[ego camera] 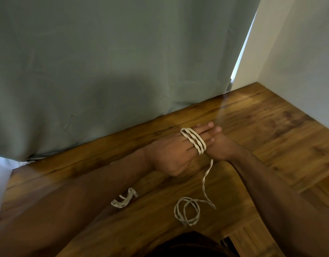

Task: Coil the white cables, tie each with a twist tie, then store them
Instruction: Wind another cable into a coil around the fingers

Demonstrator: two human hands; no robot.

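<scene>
Here my left hand lies flat, fingers straight, cable wound round them; my right hand, mostly hidden behind, has a grip I cannot tell

- No text, label, brand, number or sign can be read anywhere in the head view.
</scene>
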